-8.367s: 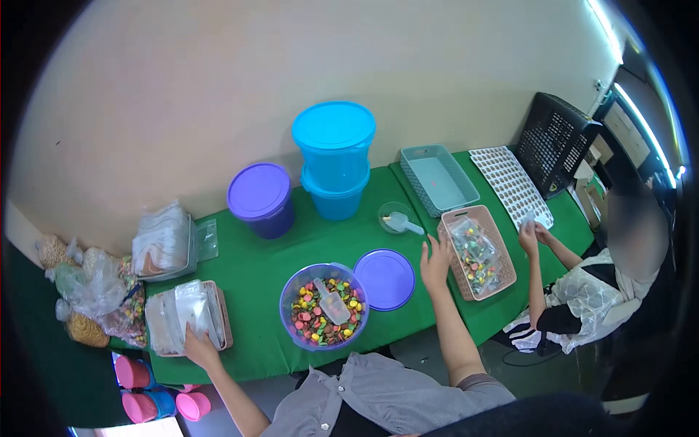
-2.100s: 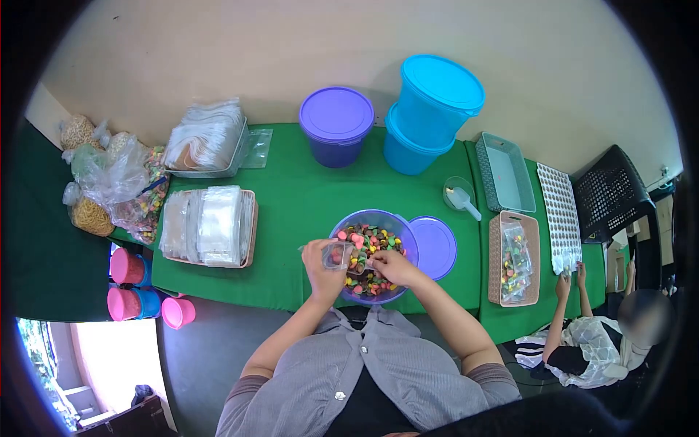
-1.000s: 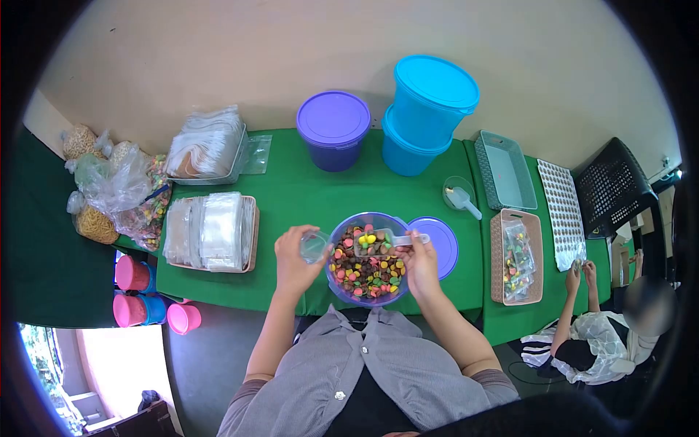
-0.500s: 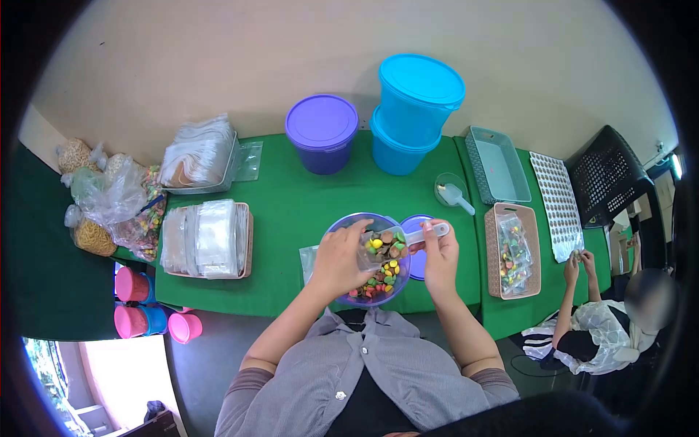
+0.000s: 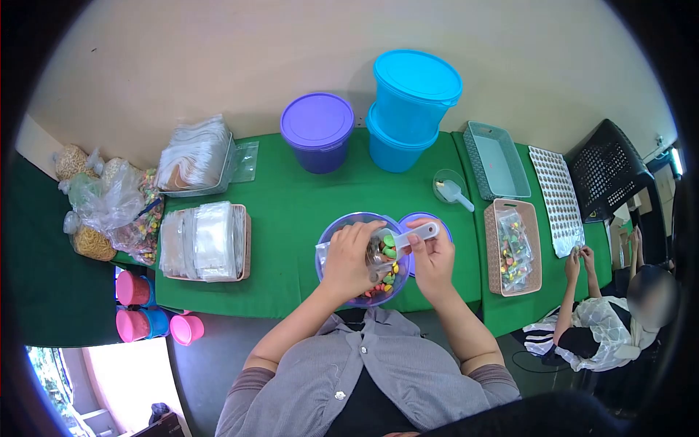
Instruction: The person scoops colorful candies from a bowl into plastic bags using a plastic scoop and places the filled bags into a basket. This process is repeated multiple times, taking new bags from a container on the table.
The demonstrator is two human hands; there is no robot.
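My left hand is closed around a clear plastic bag, whose edge sticks out to the left of my fingers. My right hand grips the handle of a white scoop. The scoop's front end, tilted down toward my left hand, is against green and brown candies; fingers and glare partly hide the bag's mouth. Both hands are over a purple tub of colourful candies, close to my body. Its purple lid lies on the table, partly behind my right hand.
On the green table are baskets of plastic bags, a lidded purple tub, stacked blue tubs, a cup with a scoop and a basket of filled packets. A co-worker handles a sheet at right.
The scoop has tipped more steeply, its handle rising, and the candies have shifted toward my left hand. The bag's edge has moved in over the tub. The camera view has shifted slightly.
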